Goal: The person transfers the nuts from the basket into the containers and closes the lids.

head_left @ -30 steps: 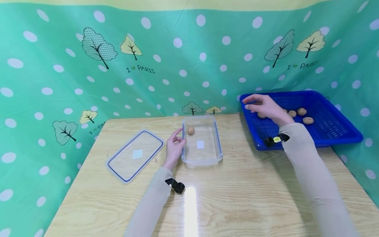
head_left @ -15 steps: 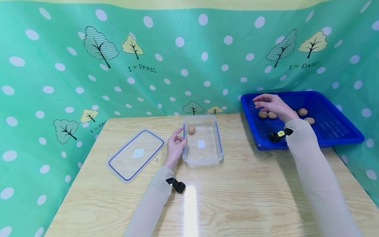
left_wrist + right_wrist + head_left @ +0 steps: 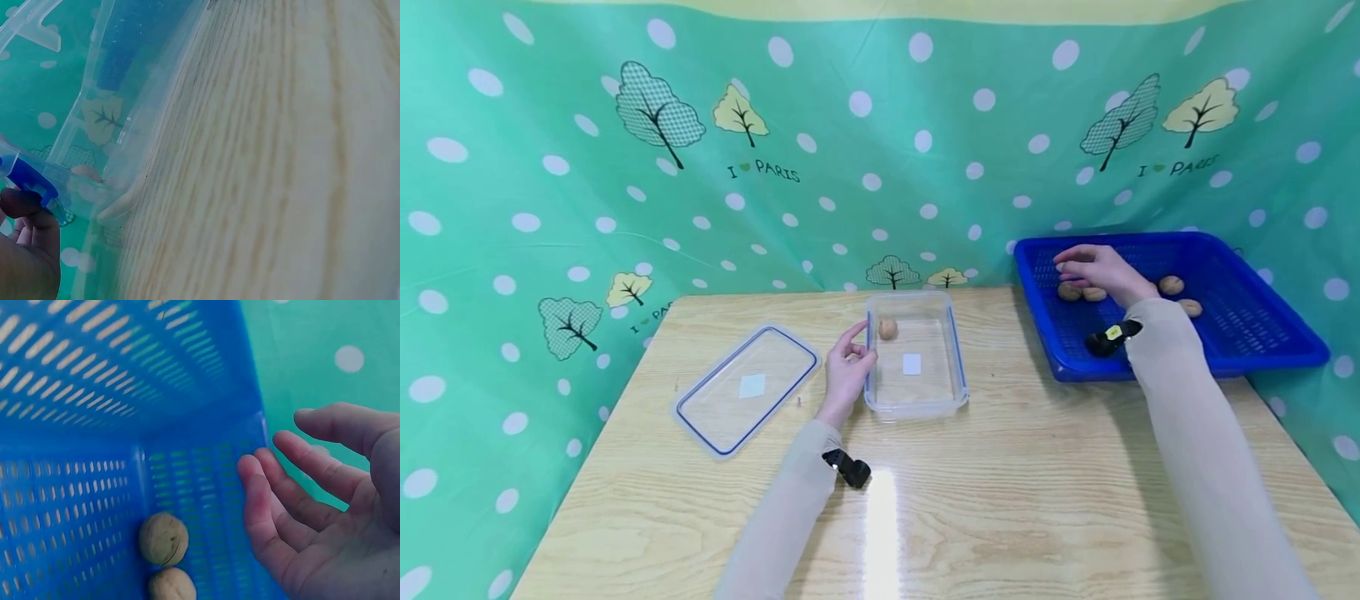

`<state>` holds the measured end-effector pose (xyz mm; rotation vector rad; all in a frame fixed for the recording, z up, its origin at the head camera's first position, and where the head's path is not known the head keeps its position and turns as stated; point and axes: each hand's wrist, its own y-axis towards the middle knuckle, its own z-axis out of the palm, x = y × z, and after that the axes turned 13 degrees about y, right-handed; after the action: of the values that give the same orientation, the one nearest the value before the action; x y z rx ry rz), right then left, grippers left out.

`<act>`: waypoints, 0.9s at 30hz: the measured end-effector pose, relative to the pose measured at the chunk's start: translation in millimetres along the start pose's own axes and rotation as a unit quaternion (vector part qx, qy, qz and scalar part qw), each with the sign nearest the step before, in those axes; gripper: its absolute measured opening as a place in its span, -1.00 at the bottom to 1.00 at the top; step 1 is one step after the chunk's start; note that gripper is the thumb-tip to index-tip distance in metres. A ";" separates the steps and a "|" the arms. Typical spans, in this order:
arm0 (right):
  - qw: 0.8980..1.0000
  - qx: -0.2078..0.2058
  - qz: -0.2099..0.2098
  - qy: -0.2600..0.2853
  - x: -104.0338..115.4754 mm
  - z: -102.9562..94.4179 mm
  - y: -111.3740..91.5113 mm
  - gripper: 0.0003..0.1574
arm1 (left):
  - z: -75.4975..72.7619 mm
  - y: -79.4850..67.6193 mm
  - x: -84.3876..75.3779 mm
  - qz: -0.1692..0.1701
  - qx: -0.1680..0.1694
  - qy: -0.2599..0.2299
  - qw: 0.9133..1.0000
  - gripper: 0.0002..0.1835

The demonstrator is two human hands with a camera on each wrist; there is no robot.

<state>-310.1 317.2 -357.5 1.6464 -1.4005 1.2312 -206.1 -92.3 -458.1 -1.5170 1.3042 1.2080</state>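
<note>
My left hand (image 3: 847,371) holds the left wall of a clear plastic food container (image 3: 925,410), its thumb at the blue-edged rim in the left wrist view. One walnut (image 3: 887,328) lies inside, toward the back left, and a white label (image 3: 912,364) shows in the middle. Over the left part of a blue plastic basket (image 3: 1262,364) hovers my right hand (image 3: 1101,271), its fingers loosely bent and holding nothing. Two walnuts (image 3: 164,539) lie below it in the basket's corner. Two more walnuts (image 3: 1171,285) sit farther right, partly behind the wrist.
The container's lid (image 3: 747,390), clear with a blue seal, lies flat on the wooden table (image 3: 1000,508) left of my left hand. Behind the table hangs a green dotted cloth (image 3: 820,125). The basket stands at the table's back right, close to the cloth.
My right hand has moved right, from the basket's left rim to over its inside, and two walnuts near its fingers now show. The left hand stays at the container.
</note>
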 end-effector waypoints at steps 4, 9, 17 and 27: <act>1.000 0.002 0.020 -0.008 -7.5 -4.2 2.8 -0.41 | 0.4 -0.4 0.3 -0.003 0.004 -0.001 1.000 -0.37; 0.999 -0.001 0.048 -0.017 -16.7 -8.6 7.1 -0.39 | 2.9 2.8 6.4 -0.005 -0.003 -0.007 1.000 -0.36; 0.998 -0.001 0.067 0.008 -26.8 -17.8 11.2 -0.40 | 3.6 4.1 5.9 -0.002 -0.002 -0.003 1.000 -0.36; 0.996 0.018 0.082 -0.016 -35.7 -19.0 12.3 -0.36 | -3.0 -5.5 -9.2 0.008 0.006 0.001 1.000 -0.37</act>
<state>-326.4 344.7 -385.2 1.6072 -1.5681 1.3339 -200.3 -92.1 -448.5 -1.5025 1.3256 1.2054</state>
